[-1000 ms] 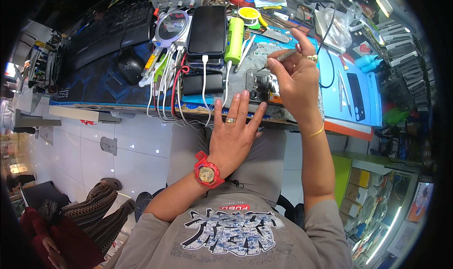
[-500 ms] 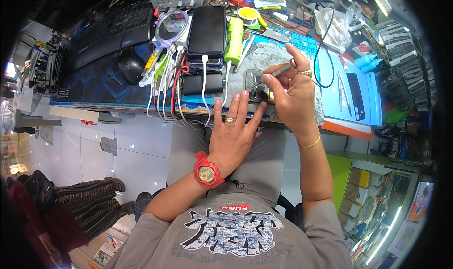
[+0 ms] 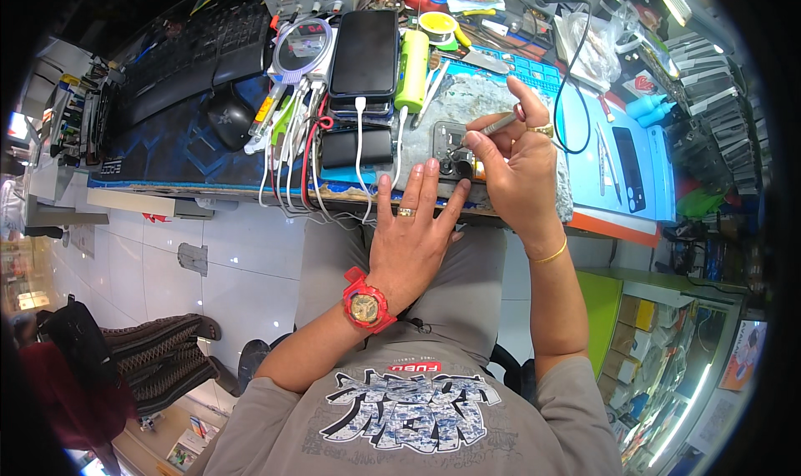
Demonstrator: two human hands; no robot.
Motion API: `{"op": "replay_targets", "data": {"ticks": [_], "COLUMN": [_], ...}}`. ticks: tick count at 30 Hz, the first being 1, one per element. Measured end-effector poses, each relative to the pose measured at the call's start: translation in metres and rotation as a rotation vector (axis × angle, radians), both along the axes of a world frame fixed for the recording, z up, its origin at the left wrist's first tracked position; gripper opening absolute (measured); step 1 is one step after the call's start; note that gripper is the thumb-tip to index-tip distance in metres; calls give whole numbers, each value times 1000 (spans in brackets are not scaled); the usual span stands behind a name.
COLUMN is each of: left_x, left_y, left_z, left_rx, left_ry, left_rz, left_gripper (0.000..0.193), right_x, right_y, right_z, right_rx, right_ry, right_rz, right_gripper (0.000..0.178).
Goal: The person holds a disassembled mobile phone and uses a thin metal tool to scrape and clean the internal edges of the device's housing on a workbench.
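A small dark flat device (image 3: 450, 132) with a dark round part near its lower end lies on the worn grey work mat (image 3: 476, 92). My left hand (image 3: 413, 238) is spread with its fingers apart, the fingertips resting at the device's near edge. A gold ring and a red wristwatch (image 3: 365, 307) are on this arm. Over the device's right side, my right hand (image 3: 521, 171) pinches a slim grey pen-like tool (image 3: 501, 125), tilted down toward the device. The tool's tip is too small to make out, and part of the device is hidden by my right hand.
Left of the mat lie a black phone (image 3: 365, 55), a green cylinder (image 3: 412, 71), white cables and a mouse (image 3: 229, 117). A solder spool (image 3: 438, 27) and loose tools crowd the back. A black cable (image 3: 589, 84) loops beside my right hand, near a blue tray (image 3: 659, 176).
My hands, the tool and the device look almost still. At the far left, a person in dark red has shifted, and a black bag there shows more clearly.
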State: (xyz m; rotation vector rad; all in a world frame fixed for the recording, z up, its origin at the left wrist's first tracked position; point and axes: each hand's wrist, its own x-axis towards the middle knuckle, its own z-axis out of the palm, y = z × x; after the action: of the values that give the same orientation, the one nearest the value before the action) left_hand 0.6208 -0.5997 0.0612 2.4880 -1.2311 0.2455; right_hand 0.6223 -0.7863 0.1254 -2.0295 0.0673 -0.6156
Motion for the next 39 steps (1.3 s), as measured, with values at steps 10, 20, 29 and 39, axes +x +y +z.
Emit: {"op": "replay_targets", "data": {"ticks": [10, 20, 29, 39], "left_x": [0, 0, 12, 25], "left_y": [0, 0, -2, -11], "left_z": [1, 1, 23, 32], "left_rx": [-2, -11, -94, 52], "left_ry": [-4, -2, 34, -47], "left_rz": [-2, -6, -58, -113], "left_gripper": [83, 83, 76, 71], "right_x": [1, 2, 2, 3], "right_y": [1, 2, 2, 0], "right_z": [0, -1, -3, -6], "right_rx": [24, 1, 1, 172], "right_ry": [13, 23, 8, 30], "right_rz": [-12, -18, -30, -56], "right_gripper": [74, 73, 74, 75]}}
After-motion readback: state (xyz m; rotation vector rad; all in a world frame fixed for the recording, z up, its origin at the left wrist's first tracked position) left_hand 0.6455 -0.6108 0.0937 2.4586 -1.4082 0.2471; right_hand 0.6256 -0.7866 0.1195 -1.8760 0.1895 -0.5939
